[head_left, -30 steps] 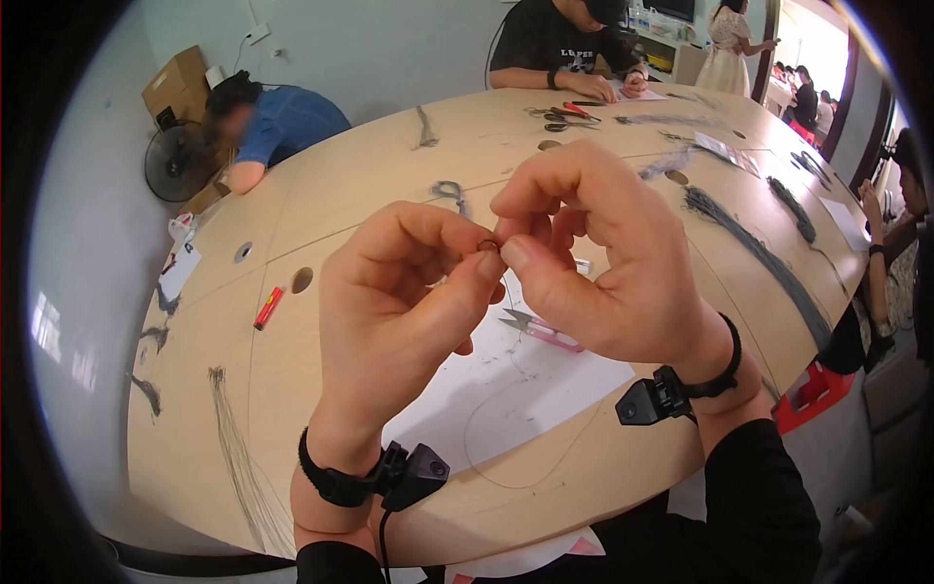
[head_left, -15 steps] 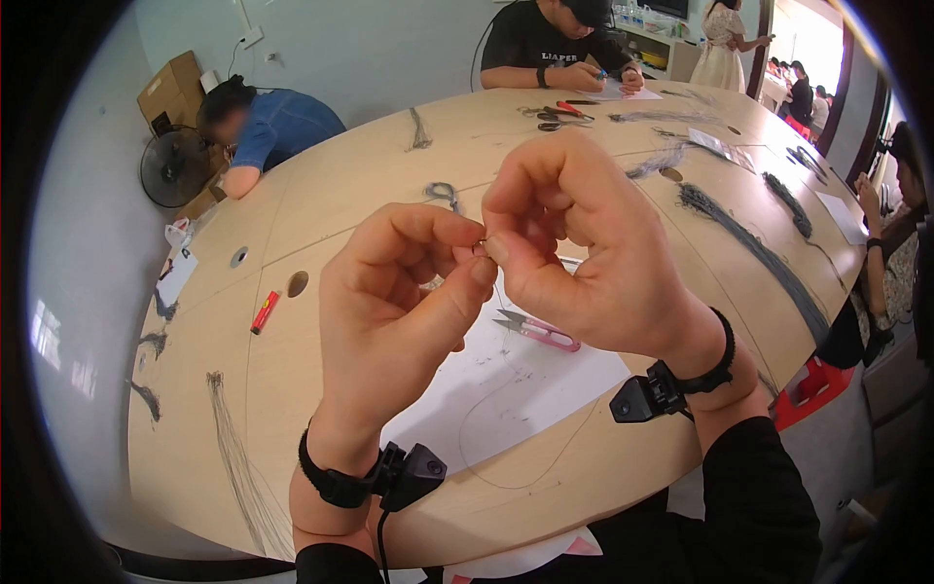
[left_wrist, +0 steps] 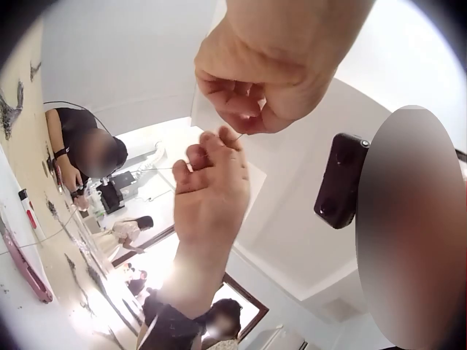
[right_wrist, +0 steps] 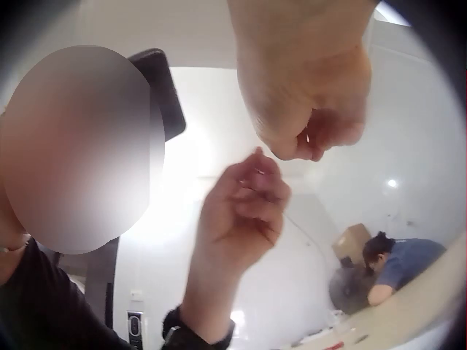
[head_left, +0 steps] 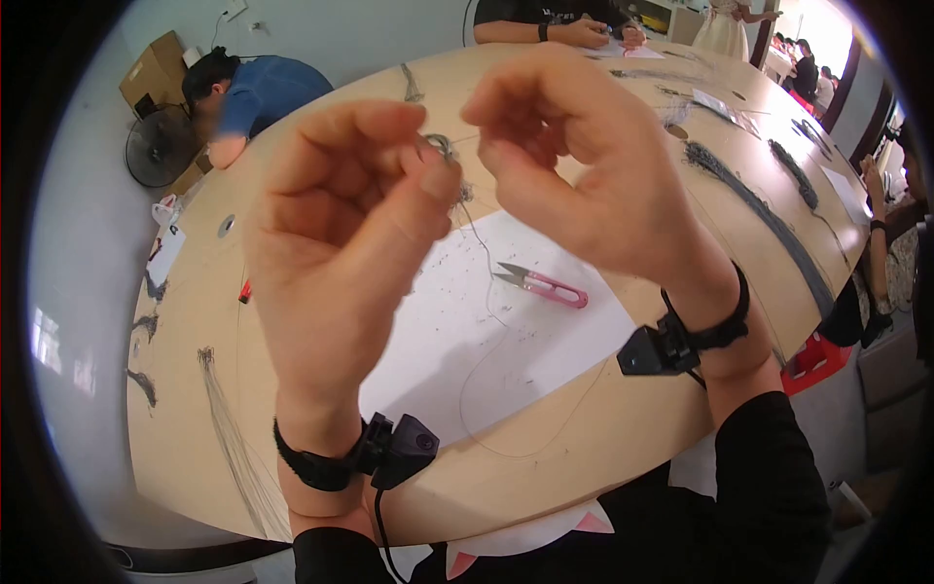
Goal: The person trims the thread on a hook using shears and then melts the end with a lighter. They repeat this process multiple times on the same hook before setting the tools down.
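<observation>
Visibly, the left hand (head_left: 336, 234) pinches thread (head_left: 488, 255), right hand (head_left: 608, 175) hold unclear, shirt lettering (head_left: 558, 17) illegible.

Left hand (head_left: 331, 253) and right hand (head_left: 608, 185) raised, slightly apart, fingers curled, thumbs angled inward

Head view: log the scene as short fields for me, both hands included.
Left hand: appears to pinch the thread at its fingertips
Right hand: fingers curled, apart from left hand; grip unclear
Thread: runs down across the paper, looping onto the table
Snips: pink-handled, lying on the paper, untouched
</observation>
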{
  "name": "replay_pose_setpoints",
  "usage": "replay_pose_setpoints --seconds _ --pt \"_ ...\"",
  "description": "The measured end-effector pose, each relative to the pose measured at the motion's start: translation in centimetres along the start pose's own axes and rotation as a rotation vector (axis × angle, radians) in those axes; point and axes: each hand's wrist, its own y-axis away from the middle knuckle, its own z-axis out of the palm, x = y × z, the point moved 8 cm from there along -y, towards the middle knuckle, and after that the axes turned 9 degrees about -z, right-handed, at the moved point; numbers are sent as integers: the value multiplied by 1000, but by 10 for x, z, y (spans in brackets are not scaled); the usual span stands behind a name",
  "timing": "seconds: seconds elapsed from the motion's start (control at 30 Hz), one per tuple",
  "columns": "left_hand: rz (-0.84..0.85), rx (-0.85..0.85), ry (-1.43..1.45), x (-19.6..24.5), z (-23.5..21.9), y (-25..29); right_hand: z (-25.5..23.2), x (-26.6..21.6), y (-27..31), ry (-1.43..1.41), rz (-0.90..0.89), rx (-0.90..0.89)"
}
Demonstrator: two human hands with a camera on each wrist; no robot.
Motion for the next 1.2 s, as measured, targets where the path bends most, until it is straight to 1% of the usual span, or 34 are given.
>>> replay_pose_setpoints --seconds 0.03,0.07,0.1,0.13,0.17,0.23,0.3,0.33,0.37,0.4,0.43,0.47,0.5,0.53,0.57,0.6,0.63,0.67,0.8,0.87,0.93,0.97,1.03,1.07,1.13,1.17,1.2 --pt "-13 -1 3 0 -3 -2 2 11 0 27 15 4" --pt "24 -9 -19 3 -6 -4 10 22 0 82 24 -51" --pt "63 -17 -38 7 -7 -3 11 33 5 82 39 -53" --pt "37 33 -70 10 -8 -2 28 50 16 213 122 -284" --pt "32 33 -63 10 -8 -1 42 68 33 345 199 -516" --pt "59 47 -76 14 -12 -2 63 105 82 536 288 -938" --pt "72 44 -52 17 -14 -1 65 118 120 488 662 -1178" --pt "73 29 -35 18 -14 -1 66 120 126 504 648 -1179" --pt "94 35 -34 20 -15 -1 66 121 127 510 569 -1126" --pt "69 30 13 18 -15 -1 67 119 126 513 490 -1072" --pt "46 23 58 16 -16 -1 67 119 129 529 473 -1067" --pt "69 -16 58 17 -14 -2 67 117 128 516 453 -1043" --pt "39 -11 84 16 -13 -1 67 115 125 504 430 -1019" --pt "31 -18 100 15 -13 -1 65 114 124 492 437 -975" --pt "18 -24 116 15 -13 -1 64 111 120 505 423 -970" --pt "36 -24 115 19 -14 0 63 111 119 423 486 -953" --pt "-21 -35 141 18 -13 1 62 110 120 337 554 -937" --pt "-81 -46 168 16 -12 2 63 110 122 310 568 -958" --pt "-50 -39 132 15 -12 2 58 97 103 311 555 -920" --pt "-81 -52 169 12 -12 2 35 73 56 172 442 -470" --pt "-90 -51 165 13 -12 2 14 52 23 35 375 -134" --pt "-104 -51 162 12 -12 2 11 36 13 34 371 -137" --pt "-95 -54 175 11 -11 2 5 12 3 -280 505 -27" --pt "-84 -60 189 11 -11 2 5 5 0 -283 503 -32" --pt "-84 -69 187 11 -9 2 8 -17 -6 -289 310 -91" --pt "-84 -84 188 10 -8 2 11 -16 -6 -291 312 -92" --pt "-89 -83 189 10 -8 2 14 -19 -8 -309 276 -85"
